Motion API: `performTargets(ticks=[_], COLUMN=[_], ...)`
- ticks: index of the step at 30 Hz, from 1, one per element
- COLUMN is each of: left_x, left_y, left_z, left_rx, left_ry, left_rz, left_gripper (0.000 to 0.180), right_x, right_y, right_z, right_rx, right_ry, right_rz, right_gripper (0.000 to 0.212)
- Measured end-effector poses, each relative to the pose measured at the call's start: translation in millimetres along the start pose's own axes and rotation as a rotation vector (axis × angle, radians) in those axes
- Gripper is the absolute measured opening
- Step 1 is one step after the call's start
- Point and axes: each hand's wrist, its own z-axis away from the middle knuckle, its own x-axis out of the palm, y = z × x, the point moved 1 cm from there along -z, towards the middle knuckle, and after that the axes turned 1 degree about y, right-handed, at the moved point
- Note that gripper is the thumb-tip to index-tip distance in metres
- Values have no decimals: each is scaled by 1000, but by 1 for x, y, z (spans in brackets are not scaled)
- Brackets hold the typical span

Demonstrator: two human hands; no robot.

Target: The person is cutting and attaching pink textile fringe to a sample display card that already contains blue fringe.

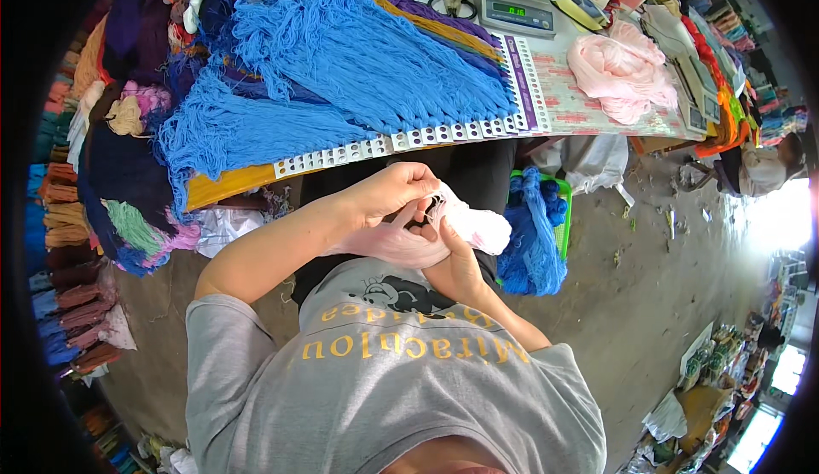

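Over my lap I hold a skein of pale pink thread (401,242) with both hands. My left hand (397,192) is closed at the top of it, its fingers pinching some strands. My right hand (454,265) grips the skein lower down, its thumb raised along the pink strands. Between the hands the threads part into a small loop with a dark gap. Part of the bundle hangs past my right hand to the right. My curled fingers hide how many strands each one pinches.
Blue thread hanks (350,64) hang on a row of punched white cards (409,139) at the table's edge. Farther right are a digital scale (516,13), snips (453,0) and another pink skein (623,73). A green basket (565,218) with blue yarn (531,244) stands beside my right knee.
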Motion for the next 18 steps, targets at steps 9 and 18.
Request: performTargets(ticks=[9,18], left_x=[-15,-89], left_y=[12,68], left_z=[13,105], left_rx=[120,22], left_ry=[9,284], left_rz=[-751,-179], left_gripper=[17,21], right_x=[-12,12], right_y=[-7,-163], right_z=[16,113], right_rx=[-78,-570], right_ry=[-19,-418], right_rz=[504,-236], right_gripper=[27,22])
